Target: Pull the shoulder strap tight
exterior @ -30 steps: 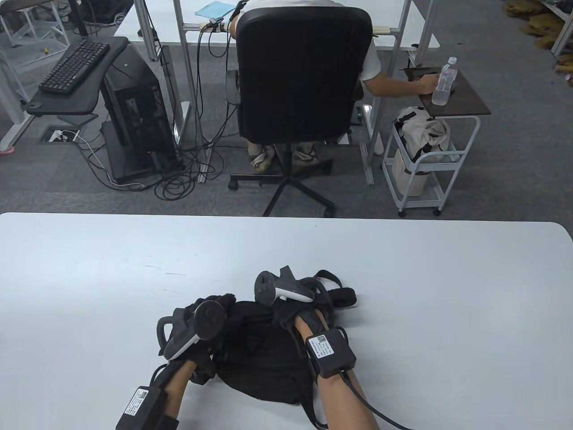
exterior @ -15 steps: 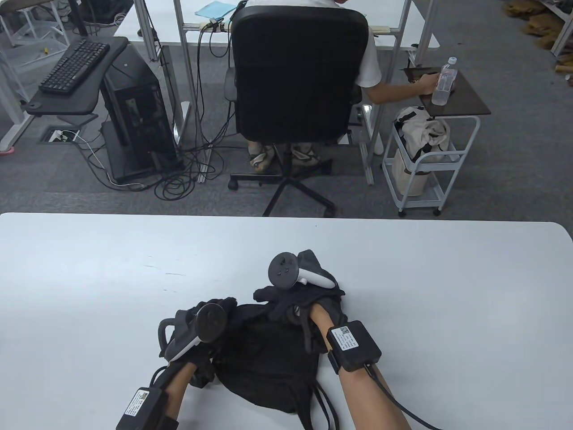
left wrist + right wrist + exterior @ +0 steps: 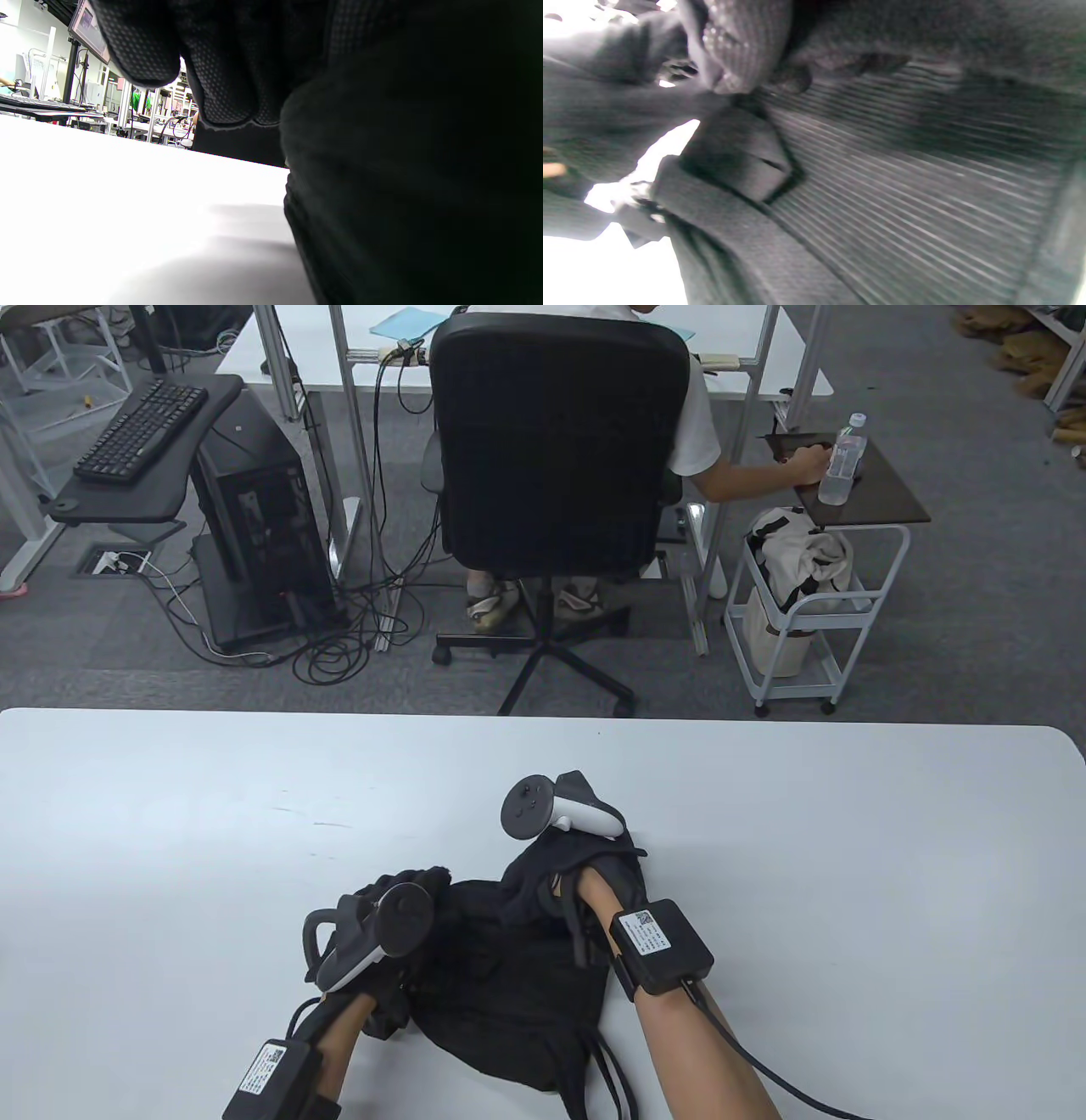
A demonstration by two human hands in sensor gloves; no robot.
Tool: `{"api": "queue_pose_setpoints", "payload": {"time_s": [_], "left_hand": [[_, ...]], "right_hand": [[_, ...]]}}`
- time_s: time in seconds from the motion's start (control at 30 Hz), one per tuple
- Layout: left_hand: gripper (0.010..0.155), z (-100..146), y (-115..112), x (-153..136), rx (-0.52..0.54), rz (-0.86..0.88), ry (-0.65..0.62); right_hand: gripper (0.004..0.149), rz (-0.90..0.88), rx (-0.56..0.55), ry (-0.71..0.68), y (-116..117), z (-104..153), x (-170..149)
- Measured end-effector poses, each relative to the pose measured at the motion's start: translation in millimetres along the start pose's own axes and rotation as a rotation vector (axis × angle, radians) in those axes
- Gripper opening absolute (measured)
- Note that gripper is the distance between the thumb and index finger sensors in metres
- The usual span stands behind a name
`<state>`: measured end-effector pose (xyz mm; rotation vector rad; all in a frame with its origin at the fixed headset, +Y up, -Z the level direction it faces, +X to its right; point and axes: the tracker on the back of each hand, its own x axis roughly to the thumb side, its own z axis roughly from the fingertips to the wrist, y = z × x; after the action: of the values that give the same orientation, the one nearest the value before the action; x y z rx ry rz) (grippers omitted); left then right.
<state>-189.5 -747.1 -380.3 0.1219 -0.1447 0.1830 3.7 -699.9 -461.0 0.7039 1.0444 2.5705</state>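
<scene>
Table view showed your left hand (image 3: 377, 929) pressing the bag (image 3: 501, 984); right hand (image 3: 585, 869) grip indiscernible; strap tightening judged unfinished.

Both hands wear black mesh-textured sensor gloves. The left hand (image 3: 382, 903) and the right hand (image 3: 585, 861) each carry a grey-and-white tracker on the back. Behind each glove, a black box with a white QR label sits on the wrist, trailing a black cable.
</scene>
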Motion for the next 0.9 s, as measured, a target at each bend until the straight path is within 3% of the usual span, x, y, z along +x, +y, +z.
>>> {"api": "queue_pose_setpoints", "payload": {"time_s": [0.2,0.37,0.47,0.6,0.63,0.7,0.77,0.9], "left_hand": [[0.061,0.5,2.2,0.2,0.016,0.047,-0.004],[0.061,0.6,3.0,-0.8,0.013,0.076,-0.009],[0.061,-0.1,2.6,-1.5,0.006,0.065,-0.005],[0.062,-0.5,3.8,-1.2,-0.006,0.015,-0.005],[0.062,-0.3,3.1,-0.4,-0.005,-0.012,-0.009],[0.062,-0.3,2.4,1.1,-0.009,-0.028,-0.014],[0.063,-0.3,3.2,3.5,-0.012,-0.026,-0.021],[0.063,-0.1,4.7,4.7,-0.009,-0.057,-0.032]], "right_hand": [[0.035,-0.307,-0.012,-0.291,-1.3,-14.4,-1.1],[0.034,-0.483,-0.005,-0.341,-2.4,-23.4,-18.5],[0.035,-0.492,-0.002,-0.301,-5.5,-20.0,-27.7],[0.041,-0.428,0.029,-0.148,-4.2,-7.6,-40.8],[0.048,-0.402,0.098,-0.127,-0.3,-4.1,-42.1],[0.061,-0.345,0.131,-0.075,1.8,1.4,-43.0],[0.069,-0.244,0.061,-0.037,-1.5,7.9,-42.4],[0.058,-0.095,-0.042,0.084,-9.4,17.0,-41.1]]}}
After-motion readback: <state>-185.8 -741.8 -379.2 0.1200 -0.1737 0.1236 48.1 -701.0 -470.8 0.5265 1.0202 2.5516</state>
